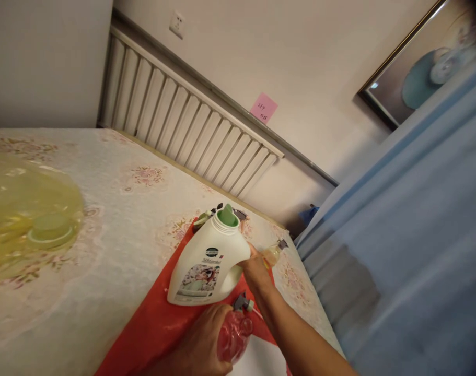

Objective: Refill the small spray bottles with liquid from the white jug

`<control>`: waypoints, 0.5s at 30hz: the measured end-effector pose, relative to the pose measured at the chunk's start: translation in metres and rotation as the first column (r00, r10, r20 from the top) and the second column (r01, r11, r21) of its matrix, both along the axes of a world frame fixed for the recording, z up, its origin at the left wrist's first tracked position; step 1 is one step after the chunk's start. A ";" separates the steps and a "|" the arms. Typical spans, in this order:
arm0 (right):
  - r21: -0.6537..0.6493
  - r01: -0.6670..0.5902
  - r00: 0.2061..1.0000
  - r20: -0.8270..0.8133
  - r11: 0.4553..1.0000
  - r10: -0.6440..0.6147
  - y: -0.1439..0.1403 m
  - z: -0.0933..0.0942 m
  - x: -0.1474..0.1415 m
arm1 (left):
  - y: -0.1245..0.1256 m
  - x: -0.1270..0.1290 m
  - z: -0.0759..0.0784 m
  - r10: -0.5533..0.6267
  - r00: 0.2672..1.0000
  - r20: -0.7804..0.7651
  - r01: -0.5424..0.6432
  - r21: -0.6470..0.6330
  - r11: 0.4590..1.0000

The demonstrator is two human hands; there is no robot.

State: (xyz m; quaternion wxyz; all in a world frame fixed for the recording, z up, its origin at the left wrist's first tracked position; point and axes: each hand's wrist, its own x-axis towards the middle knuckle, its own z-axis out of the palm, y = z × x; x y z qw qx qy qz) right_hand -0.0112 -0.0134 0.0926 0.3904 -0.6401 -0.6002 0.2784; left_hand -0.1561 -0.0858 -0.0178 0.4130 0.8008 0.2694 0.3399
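My right hand (254,265) is closed around the handle of a white detergent jug (206,261). The jug has a printed label, and its threaded neck shows a green spout with no cap on it. Below it, my left hand (212,334) grips a clear bottle of pink liquid (233,338), whose neck looks open. A grey spray head (242,302) with a thin tube is right by the bottle. Whether anything supports the spray head I cannot tell. Both containers are over a red sheet or bag (159,313) on the table.
A floral tablecloth (116,219) covers the table. At the left is a large translucent yellow vessel (57,193). A spray bottle with pale yellow liquid (272,255) is beyond my right hand. A radiator (175,120) lines the wall; a blue curtain (398,219) hangs at right.
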 end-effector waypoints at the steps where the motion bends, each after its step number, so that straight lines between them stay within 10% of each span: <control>1: 0.007 -0.019 0.999 -0.037 1.000 0.020 0.001 -0.006 -0.003 | 0.000 0.000 -0.001 0.001 1.000 -0.008 -0.001 -0.011 1.000; 10: 0.020 -0.096 0.989 -0.108 0.995 0.098 -0.001 -0.022 -0.005 | 0.003 0.004 -0.013 0.055 0.998 -0.040 -0.056 -0.025 0.998; 15: -0.231 -0.115 0.952 0.252 0.966 0.174 -0.018 -0.007 0.039 | 0.007 0.013 -0.034 0.143 0.989 0.025 -0.144 0.025 0.989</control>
